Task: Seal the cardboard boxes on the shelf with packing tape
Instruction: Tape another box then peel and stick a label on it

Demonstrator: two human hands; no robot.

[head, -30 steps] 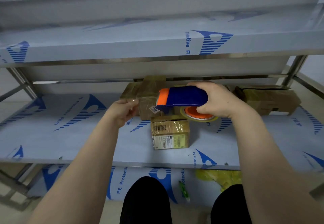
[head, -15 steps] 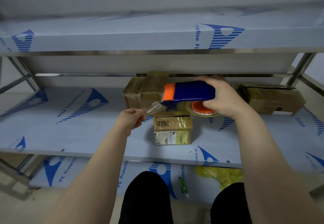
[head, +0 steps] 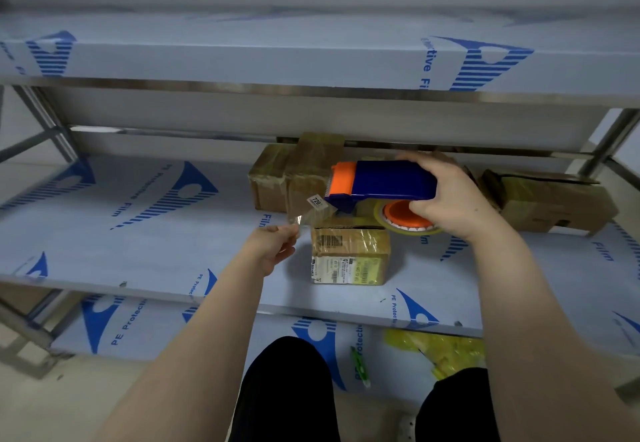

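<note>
My left hand (head: pixel 273 249) pinches the tape end (head: pixel 313 207), my right hand (head: pixel 446 195) grips the tape dispenser (head: pixel 381 183); the small box (head: pixel 349 251) sits just below both.

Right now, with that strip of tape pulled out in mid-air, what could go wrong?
The tape strip stretches loose between the left hand, which pinches its end, and the tape dispenser in the right hand; it might twist, stick to itself or catch the taped box behind. Neither hand steadies the small box below, so it may slide when the tape is pressed on.
</note>
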